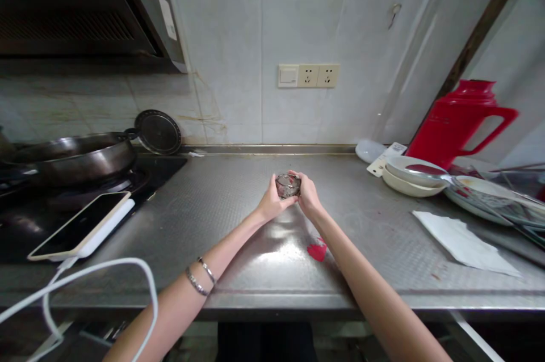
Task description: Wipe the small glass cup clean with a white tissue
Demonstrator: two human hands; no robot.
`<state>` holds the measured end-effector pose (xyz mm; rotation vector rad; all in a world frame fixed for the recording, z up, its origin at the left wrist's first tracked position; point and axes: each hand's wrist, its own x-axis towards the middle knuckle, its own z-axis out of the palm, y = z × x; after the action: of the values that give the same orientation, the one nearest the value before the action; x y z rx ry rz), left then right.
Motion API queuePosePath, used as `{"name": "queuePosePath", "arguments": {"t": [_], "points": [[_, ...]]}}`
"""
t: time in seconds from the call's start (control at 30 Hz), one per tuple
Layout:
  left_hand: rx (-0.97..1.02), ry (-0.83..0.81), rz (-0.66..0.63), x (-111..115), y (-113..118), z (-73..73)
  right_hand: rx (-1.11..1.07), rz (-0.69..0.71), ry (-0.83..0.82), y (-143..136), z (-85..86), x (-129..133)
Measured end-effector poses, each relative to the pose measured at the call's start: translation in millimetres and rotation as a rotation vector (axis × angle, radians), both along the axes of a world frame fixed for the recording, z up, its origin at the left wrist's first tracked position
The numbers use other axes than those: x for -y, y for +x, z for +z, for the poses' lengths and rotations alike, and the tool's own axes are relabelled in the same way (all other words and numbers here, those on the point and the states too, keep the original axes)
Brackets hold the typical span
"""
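Note:
Above the middle of the steel counter, my left hand and my right hand cup a small round silvery thing from both sides. It has a dark, shiny, wire-like rim and a greyish, see-through-looking middle; its exact kind is not clear. Fingers of both hands are closed round its edge, thumbs on the near side. A small crumpled red piece lies on the counter beside my right forearm, which partly hides it. Two silver bracelets circle my left wrist.
To the left, a pan sits on the black stove, with a phone and a white cable nearer me. On the right stand a red thermos, stacked bowls and plates, with a white paper sheet in front.

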<state>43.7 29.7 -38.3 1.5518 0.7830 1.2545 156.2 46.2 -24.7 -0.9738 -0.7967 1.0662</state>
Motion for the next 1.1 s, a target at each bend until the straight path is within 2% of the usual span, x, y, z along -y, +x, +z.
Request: {"name": "queuePosePath", "arguments": {"t": [0.07, 0.23, 0.33, 0.47, 0.53, 0.67, 0.73, 0.8, 1.0, 1.1], "points": [[-0.042, 0.012, 0.011, -1, -1, -0.3, -0.01, 0.004, -0.011, 2, 2.2, 0], [-0.21, 0.1, 0.203, 3, -5, 6.1, 0.013, -0.032, 0.011, 1, -1.6, -1], [-0.228, 0.114, 0.274, 3, -6, 8.2, 0.055, -0.083, 0.051, -2, -6.1, -2], [-0.176, 0.128, 0.331, 0, -3, 4.5, 0.038, -0.039, 0.055, -5, -5.5, -3], [-0.125, 0.132, 0.294, -1, -1, 3.2, 0.013, -0.011, 0.029, -5, -2.6, -1], [0.002, -0.01, -0.012, 5, 0, 6.5, -0.04, 0.017, -0.029, 0, 2.2, 2], [0.045, -0.082, -0.105, 7, -1, 9.2, -0.044, 0.017, -0.037, 3, 2.6, 3], [0.054, -0.093, -0.108, 6, -3, 10.4, -0.036, 0.002, -0.031, 4, 1.6, 3], [-0.003, -0.04, 0.07, -8, -7, 4.6, 0.015, -0.058, 0.017, -2, -5.6, 0], [0.0, -0.024, 0.094, -11, -6, 1.6, 0.057, -0.061, 0.051, -6, -7.7, 0]]}}
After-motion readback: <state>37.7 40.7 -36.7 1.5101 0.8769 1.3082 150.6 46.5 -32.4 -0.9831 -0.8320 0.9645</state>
